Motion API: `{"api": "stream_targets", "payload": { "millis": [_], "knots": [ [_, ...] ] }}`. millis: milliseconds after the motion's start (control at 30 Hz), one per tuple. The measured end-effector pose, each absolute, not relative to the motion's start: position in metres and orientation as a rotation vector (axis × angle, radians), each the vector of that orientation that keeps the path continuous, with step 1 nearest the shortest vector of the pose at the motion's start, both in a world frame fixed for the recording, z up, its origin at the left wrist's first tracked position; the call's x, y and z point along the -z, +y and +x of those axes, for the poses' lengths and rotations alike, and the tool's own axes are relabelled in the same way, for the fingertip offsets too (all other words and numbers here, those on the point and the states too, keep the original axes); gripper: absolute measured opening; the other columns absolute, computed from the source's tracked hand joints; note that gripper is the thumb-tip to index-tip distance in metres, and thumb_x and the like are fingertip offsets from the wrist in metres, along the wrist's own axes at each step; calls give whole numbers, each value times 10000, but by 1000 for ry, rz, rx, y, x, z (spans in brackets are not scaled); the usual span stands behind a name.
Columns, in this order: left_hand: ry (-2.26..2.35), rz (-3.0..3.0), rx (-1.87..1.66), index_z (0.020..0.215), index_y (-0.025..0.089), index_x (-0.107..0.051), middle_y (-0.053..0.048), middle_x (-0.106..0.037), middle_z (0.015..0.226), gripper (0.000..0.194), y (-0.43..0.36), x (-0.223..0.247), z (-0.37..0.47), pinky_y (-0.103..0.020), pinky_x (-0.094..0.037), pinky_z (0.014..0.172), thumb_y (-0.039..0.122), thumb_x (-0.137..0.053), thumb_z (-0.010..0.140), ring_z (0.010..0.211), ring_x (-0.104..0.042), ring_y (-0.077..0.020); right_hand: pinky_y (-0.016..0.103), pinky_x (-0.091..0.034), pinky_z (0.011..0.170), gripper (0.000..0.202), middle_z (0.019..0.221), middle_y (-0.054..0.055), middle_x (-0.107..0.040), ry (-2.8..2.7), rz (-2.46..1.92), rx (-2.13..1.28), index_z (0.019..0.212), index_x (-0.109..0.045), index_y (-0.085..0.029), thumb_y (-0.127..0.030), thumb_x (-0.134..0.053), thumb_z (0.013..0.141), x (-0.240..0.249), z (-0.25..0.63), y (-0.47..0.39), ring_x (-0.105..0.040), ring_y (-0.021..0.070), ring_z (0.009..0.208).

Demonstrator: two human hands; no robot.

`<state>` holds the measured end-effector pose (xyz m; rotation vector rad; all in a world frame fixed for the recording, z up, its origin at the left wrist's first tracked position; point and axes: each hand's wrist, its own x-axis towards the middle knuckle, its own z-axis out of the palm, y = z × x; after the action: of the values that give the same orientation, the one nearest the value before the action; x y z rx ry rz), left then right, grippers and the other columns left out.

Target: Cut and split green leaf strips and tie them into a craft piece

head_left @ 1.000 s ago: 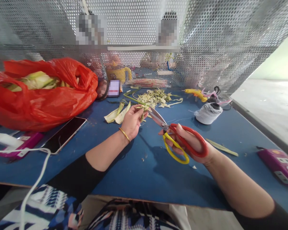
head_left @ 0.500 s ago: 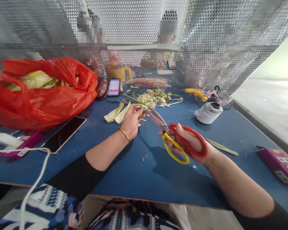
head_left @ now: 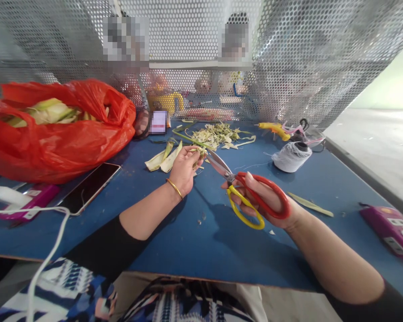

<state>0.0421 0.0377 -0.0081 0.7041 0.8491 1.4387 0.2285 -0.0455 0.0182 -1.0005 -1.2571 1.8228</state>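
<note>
My left hand, with a gold bangle at the wrist, pinches a small bundle of pale green husk strips; its exact shape is partly hidden by the fingers. My right hand grips scissors with one red and one yellow handle. Their blades point up and left, with the tips touching or very close to the bundle. Behind both hands lies a heap of cut pale husk pieces. Two broad husk leaves rest just left of my left hand's fingers.
A red plastic bag of husks fills the left side, near a dark phone and a white cable. On the right are a white thread cone, a yellow tool and a purple box. A perforated metal screen stands behind.
Both hands and the scissors hold nearly the same place; the view has shifted very slightly. No thing has been taken up or let go.
</note>
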Motion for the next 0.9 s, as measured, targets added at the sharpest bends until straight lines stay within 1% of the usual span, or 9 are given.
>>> {"api": "stream_targets", "payload": {
  "millis": [100,300,533,700,900],
  "knots": [
    [835,711,-1425,792,210,-564,57,-642,746,210,37,10,42,-220,-472,752,87,-732,760,720,-636,-81,241,-295,399,566,655,-16,-562,-1276,-1001,-1811,922,-649,-167,-715,-656,785,-18,228,-45,-412,73,428],
    [815,677,-1430,776,204,-564,57,-643,723,197,36,10,45,-209,-470,735,49,-685,778,709,-635,-76,239,-295,398,543,647,-16,-564,-1287,-1002,-1799,916,-638,-164,-696,-643,808,-19,226,-45,-428,77,424],
    [809,688,-1425,769,202,-577,54,-649,725,190,36,12,45,-205,-467,721,47,-686,781,702,-632,-76,220,-266,377,534,623,-38,-519,-1248,-1039,-1812,893,-612,-162,-687,-660,803,-18,224,-46,-386,57,399],
    [813,678,-1422,771,203,-584,53,-648,728,189,37,13,45,-215,-472,729,46,-687,781,705,-629,-81,209,-213,356,558,606,-52,-495,-1262,-1083,-1795,881,-605,-163,-711,-657,787,-17,223,-45,-354,37,377],
    [811,668,-1420,761,199,-572,55,-649,733,202,36,11,46,-211,-464,712,48,-706,760,704,-629,-79,204,-155,349,559,587,-70,-452,-1313,-1136,-1719,889,-603,-164,-714,-635,796,-16,219,-48,-314,29,368]
  ]
}}
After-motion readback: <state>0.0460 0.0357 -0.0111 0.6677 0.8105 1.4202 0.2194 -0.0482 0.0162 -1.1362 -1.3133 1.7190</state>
